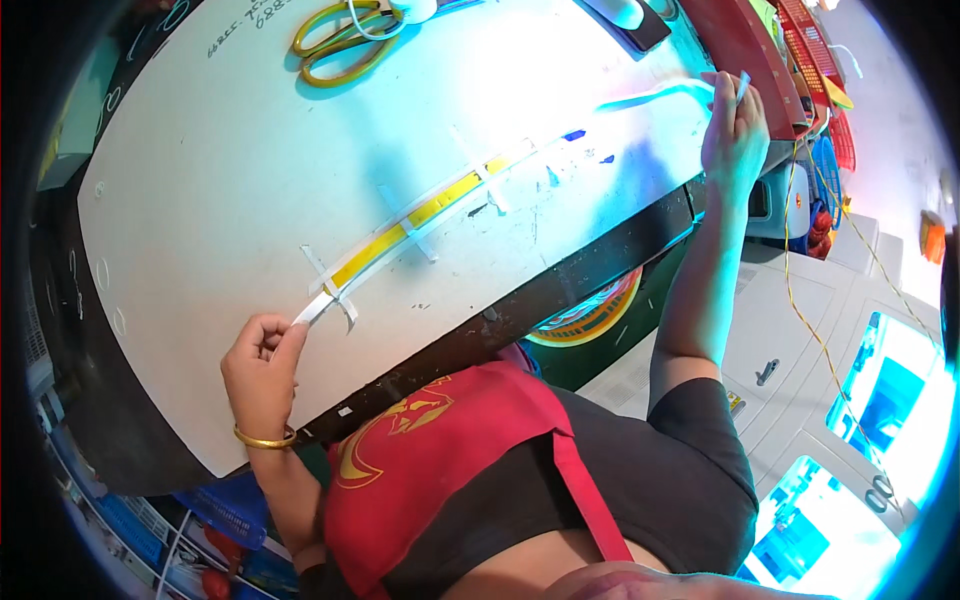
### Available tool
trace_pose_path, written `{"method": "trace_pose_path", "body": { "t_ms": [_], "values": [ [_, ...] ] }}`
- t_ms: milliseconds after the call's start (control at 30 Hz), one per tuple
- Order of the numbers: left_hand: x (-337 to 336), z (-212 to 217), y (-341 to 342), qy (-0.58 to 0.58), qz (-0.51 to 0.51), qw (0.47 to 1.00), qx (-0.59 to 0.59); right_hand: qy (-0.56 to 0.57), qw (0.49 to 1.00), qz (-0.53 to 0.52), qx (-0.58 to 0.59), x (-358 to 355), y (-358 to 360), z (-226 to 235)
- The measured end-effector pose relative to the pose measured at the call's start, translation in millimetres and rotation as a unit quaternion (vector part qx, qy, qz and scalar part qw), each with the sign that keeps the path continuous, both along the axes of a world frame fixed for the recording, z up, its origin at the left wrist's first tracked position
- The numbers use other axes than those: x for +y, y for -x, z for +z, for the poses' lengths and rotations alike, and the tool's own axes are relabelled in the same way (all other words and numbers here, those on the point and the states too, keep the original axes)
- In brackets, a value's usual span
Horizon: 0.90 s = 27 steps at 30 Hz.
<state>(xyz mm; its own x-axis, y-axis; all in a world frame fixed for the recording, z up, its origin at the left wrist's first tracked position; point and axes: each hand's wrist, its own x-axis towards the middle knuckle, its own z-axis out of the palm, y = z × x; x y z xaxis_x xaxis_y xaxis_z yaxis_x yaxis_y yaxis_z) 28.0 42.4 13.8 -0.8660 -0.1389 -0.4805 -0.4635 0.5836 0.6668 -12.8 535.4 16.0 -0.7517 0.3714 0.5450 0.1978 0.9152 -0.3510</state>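
Note:
A narrow yellow strip with white edges (437, 206) lies slantwise across the white tabletop (200, 200). Several short pieces of clear or whitish tape (419, 240) cross over it. My left hand (262, 368), with a gold bangle at the wrist, pinches the white lower-left end of this strip between thumb and fingers. Far to the right, my right hand (738, 140) is raised with its fingers closed on a thin white band (655, 95). The band trails left into bright glare, so whether it joins the yellow strip cannot be made out.
Scissors with yellow handles (345, 45) and a white cord lie at the far side. A dark phone-like object (640, 32) sits far right. Beyond the right edge stand a red box (755, 60), red baskets (805, 45), hanging yellow cords (795, 290) and grey cabinets (765, 330).

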Motion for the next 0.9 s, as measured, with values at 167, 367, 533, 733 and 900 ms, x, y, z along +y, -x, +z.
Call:
{"method": "trace_pose_path", "body": {
  "t_ms": [167,367,533,733,900],
  "values": [
    [-12.1,-11.5,-10.0,-0.01,0.023,0.999,0.043,0.39,0.9,0.175,-0.089,-82.4,-18.6,-9.0],
    [-13.1,-16.2,-13.0,-0.014,0.034,0.995,0.093,0.422,0.872,0.246,-0.038,-103.5,-12.1,-31.4],
    [-13.5,-17.7,-15.7,-0.033,0.045,0.992,0.115,0.272,0.926,0.253,-0.065,-109.2,-11.0,-30.5],
    [-13.1,-18.8,-14.4,-0.028,0.036,0.992,0.117,0.257,0.932,0.242,-0.077,-112.8,-12.0,-29.8],
    [-14.6,-16.3,-16.0,-0.015,0.041,0.994,0.103,0.034,0.948,0.292,-0.12,-114.6,-15.5,-19.9]
  ]
}}
